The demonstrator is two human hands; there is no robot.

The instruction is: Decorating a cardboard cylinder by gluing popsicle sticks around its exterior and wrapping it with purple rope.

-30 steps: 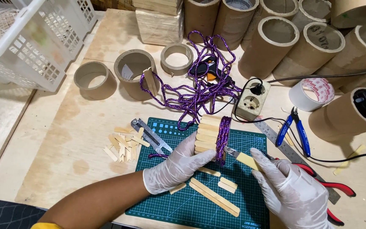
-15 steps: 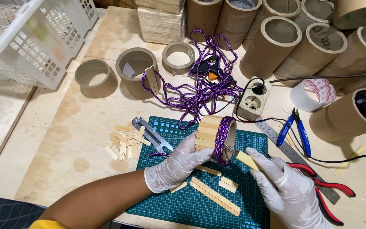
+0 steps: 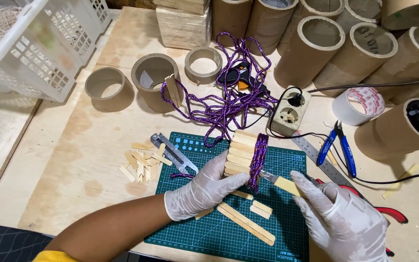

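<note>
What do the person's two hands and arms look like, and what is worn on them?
Both the left hand and the right hand wear thin, whitish disposable gloves that wrinkle at the knuckles and end at the wrists. The left forearm is bare beyond the glove cuff, with the edge of a yellow sleeve near the elbow. No watch, ring or markings show. The right arm is out of view.

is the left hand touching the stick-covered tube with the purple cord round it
Touching. The head view shows the left hand with its gloved fingers pressed against the side of the stick-covered tube, no gap between them.

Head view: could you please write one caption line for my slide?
Gloved left hand steadies a stick-clad tube wrapped with purple cord; right hand holds a knife.
</note>
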